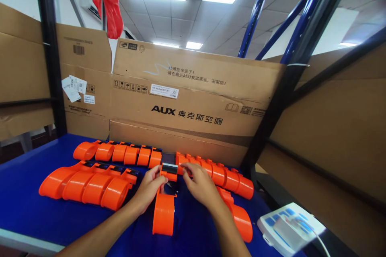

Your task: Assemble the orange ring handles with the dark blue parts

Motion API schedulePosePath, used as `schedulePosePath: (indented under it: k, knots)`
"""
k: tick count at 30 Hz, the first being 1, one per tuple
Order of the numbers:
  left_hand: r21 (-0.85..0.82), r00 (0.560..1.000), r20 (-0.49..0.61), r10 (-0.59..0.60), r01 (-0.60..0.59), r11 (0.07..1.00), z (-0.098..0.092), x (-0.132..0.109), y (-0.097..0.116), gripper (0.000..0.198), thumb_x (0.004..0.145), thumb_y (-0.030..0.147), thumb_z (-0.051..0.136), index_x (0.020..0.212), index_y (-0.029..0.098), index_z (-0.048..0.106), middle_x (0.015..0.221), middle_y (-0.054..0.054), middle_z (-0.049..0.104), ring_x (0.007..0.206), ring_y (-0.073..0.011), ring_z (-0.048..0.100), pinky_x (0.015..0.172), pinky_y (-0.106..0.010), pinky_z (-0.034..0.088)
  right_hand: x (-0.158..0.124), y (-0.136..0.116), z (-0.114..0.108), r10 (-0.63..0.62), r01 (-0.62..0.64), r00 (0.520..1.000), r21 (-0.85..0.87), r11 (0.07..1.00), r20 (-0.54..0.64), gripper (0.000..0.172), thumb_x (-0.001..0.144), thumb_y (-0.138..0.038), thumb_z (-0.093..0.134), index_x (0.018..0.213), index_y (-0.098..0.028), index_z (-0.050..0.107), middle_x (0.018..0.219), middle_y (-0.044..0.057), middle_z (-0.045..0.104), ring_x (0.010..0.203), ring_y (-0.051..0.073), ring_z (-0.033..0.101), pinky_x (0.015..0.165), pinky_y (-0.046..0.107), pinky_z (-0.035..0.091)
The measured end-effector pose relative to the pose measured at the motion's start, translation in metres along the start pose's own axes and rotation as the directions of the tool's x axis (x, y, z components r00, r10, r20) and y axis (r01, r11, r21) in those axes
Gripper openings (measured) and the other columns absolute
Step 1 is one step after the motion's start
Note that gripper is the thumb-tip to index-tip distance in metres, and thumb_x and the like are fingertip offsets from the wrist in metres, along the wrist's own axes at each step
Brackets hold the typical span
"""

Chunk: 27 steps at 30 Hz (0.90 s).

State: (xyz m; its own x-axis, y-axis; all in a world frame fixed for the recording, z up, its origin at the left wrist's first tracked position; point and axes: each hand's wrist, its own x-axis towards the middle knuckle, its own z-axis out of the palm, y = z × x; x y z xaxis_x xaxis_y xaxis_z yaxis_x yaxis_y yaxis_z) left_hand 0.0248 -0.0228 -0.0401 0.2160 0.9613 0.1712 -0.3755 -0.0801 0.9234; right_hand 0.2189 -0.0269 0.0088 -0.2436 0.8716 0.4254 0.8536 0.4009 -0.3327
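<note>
An orange plastic tape dispenser [163, 215] is in my left hand [149, 186], whose fingers and thumb close round its upper part. At its top a dark strip with a pale serrated edge faces up, and the wide round body hangs below. My right hand [200, 182] is just to the right of that strip, its fingers loosely bent and somewhat apart; nothing shows in them. Whether its fingertips touch the dispenser is hard to tell. Similar orange dispensers lie in rows on both sides, among them one at front left [114, 192] and one at front right [242, 221].
A blue-covered table [24, 176] lies under the rows. Tall cardboard [187, 88] walls the back, and dark metal posts [271, 108] rise at both sides. At the right edge stands a white device with blue keys [289, 225] and a cable. A red bag [111, 8] hangs above.
</note>
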Motion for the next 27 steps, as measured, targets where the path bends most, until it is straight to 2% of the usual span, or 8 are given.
schedulePosePath:
  k: [3, 6, 12, 18, 24, 27]
  knots:
    - [0.025, 1.000, 0.006, 0.010, -0.010, 1.000, 0.000, -0.001, 0.000, 0.024, 0.074, 0.022, 0.065, 0.098, 0.017, 0.062, 0.056, 0.008, 0.049, 0.045, -0.0082, 0.041, 0.047, -0.019, 0.036, 0.003, -0.001, 0.011, 0.090, -0.047, 0.985, -0.268, 0.962, 0.150, 0.028, 0.091, -0.034, 0.058, 0.109, -0.017, 0.072, 0.109, 0.016, 0.074, 0.109, 0.033, 0.064, 0.093, 0.042, 0.046]
    - [0.041, 0.999, 0.025, 0.025, -0.026, 0.999, 0.000, -0.001, 0.001, 0.024, 0.074, 0.023, 0.066, 0.097, 0.017, 0.062, 0.056, 0.008, 0.049, 0.047, -0.0086, 0.043, 0.048, -0.019, 0.037, 0.006, -0.004, 0.020, 0.124, -0.045, 0.970, -0.343, 0.938, 0.210, 0.030, 0.084, -0.037, 0.068, 0.106, -0.017, 0.074, 0.110, 0.018, 0.074, 0.113, 0.036, 0.062, 0.095, 0.044, 0.043]
    - [0.040, 0.999, 0.031, 0.028, -0.029, 0.999, 0.000, -0.002, 0.004, 0.021, 0.075, 0.028, 0.069, 0.092, 0.018, 0.062, 0.056, 0.008, 0.050, 0.046, -0.0087, 0.043, 0.048, -0.020, 0.037, 0.007, -0.004, 0.024, 0.098, -0.033, 0.971, -0.289, 0.957, 0.216, 0.025, 0.076, -0.031, 0.078, 0.099, -0.023, 0.074, 0.105, 0.011, 0.076, 0.107, 0.030, 0.066, 0.090, 0.037, 0.045]
    - [0.094, 0.999, 0.021, 0.038, -0.040, 0.995, -0.002, 0.001, 0.000, 0.023, 0.076, 0.037, 0.072, 0.086, 0.019, 0.062, 0.055, 0.007, 0.051, 0.045, -0.0091, 0.044, 0.049, -0.021, 0.037, 0.003, -0.004, 0.024, 0.057, -0.011, 0.979, -0.231, 0.973, 0.193, 0.044, 0.072, -0.022, 0.079, 0.114, -0.021, 0.067, 0.099, 0.010, 0.075, 0.097, 0.028, 0.069, 0.079, 0.033, 0.046]
    - [0.128, 0.998, 0.017, 0.061, -0.062, 0.990, -0.001, 0.001, -0.003, 0.029, 0.077, 0.043, 0.073, 0.088, 0.019, 0.061, 0.055, 0.007, 0.051, 0.046, -0.0092, 0.044, 0.048, -0.021, 0.035, -0.001, -0.003, 0.028, -0.007, 0.020, 0.976, -0.057, 0.998, 0.218, 0.053, 0.072, -0.007, 0.068, 0.123, -0.018, 0.059, 0.096, 0.007, 0.072, 0.090, 0.024, 0.067, 0.073, 0.028, 0.043]
    - [0.133, 0.998, 0.014, 0.061, -0.063, 0.989, -0.002, 0.001, -0.004, 0.031, 0.077, 0.045, 0.074, 0.087, 0.018, 0.061, 0.055, 0.007, 0.052, 0.045, -0.0092, 0.044, 0.048, -0.021, 0.035, -0.002, -0.002, 0.025, -0.038, 0.033, 0.976, 0.029, 0.999, 0.214, 0.046, 0.073, -0.007, 0.067, 0.117, -0.018, 0.060, 0.089, 0.004, 0.070, 0.084, 0.021, 0.064, 0.070, 0.027, 0.043]
